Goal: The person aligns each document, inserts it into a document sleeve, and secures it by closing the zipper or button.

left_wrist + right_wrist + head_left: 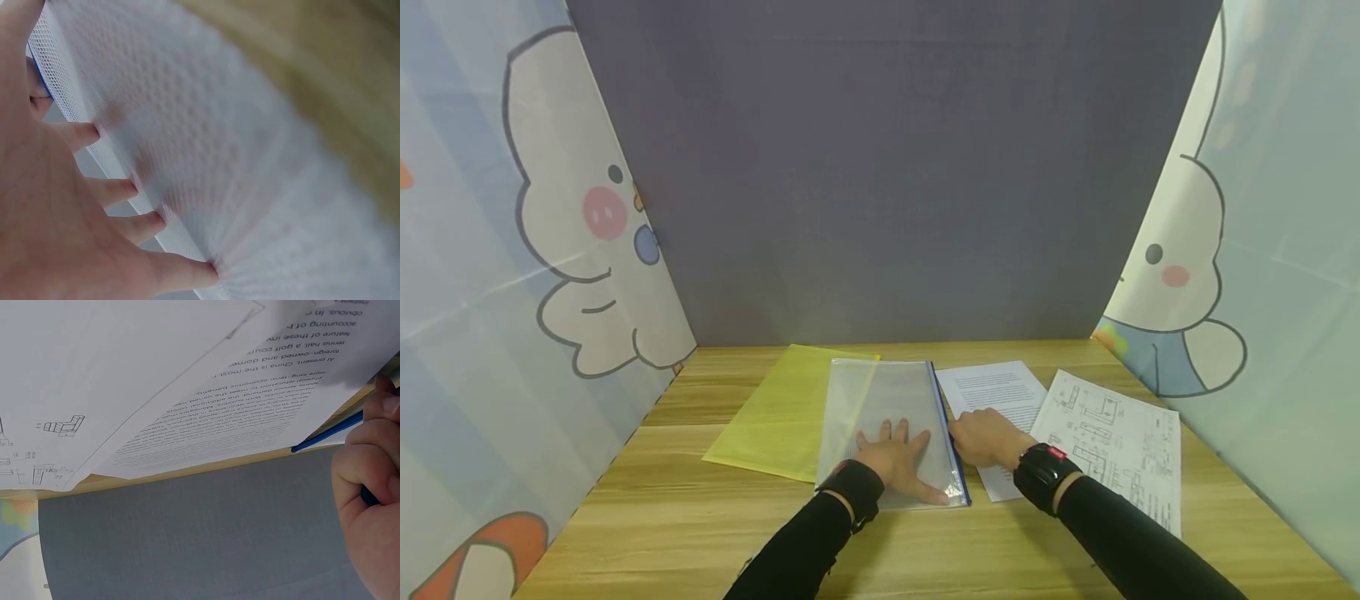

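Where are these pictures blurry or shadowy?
Head view: fairly clear overall, with a soft shadow on the table below the right sleeve. Left wrist view: the left hand is reasonably clear, but the clear pouch blurs toward the right, as does the tan surface beyond. Right wrist view: shadow darkens the printed sheet at upper right.

Free tabletop nearside of plastic folder

The clear, blue-edged plastic pouch is mostly blurred in the left wrist view; the right wrist view's edge crops the right hand.
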Tool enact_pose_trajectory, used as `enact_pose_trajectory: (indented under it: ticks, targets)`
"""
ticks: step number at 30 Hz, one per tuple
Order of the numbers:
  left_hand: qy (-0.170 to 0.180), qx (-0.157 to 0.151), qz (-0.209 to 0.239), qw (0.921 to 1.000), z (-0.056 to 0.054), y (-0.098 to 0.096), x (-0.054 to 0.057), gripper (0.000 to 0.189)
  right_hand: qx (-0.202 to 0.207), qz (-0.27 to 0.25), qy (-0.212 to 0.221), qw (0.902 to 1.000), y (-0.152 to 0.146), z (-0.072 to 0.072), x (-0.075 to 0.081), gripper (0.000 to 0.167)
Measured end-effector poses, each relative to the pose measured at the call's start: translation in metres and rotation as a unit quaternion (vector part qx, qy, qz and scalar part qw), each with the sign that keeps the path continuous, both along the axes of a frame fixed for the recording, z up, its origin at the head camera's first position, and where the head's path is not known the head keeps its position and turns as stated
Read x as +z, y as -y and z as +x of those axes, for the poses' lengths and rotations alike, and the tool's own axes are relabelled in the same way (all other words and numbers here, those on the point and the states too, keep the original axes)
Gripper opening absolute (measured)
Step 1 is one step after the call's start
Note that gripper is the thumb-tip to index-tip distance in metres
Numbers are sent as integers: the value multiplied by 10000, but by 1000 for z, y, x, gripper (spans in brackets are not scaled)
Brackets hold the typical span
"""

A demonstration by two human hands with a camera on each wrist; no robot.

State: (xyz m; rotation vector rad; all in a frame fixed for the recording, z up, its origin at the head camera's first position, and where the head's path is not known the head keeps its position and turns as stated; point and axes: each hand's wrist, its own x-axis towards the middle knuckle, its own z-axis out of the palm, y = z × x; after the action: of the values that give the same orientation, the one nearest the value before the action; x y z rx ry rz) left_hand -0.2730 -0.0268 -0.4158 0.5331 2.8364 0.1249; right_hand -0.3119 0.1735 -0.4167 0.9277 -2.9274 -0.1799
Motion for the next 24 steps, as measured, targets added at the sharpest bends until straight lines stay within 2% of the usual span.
enact_pose_trajectory:
  ticks: [13, 24]
  targets:
    - [-13, -6, -41, 10000, 0, 0, 0, 112, -72, -97, 31, 9999, 2, -6, 0, 15]
    - [31, 21, 12, 10000, 0, 1, 0, 111, -220, 38, -1, 9998, 6, -17, 0, 16]
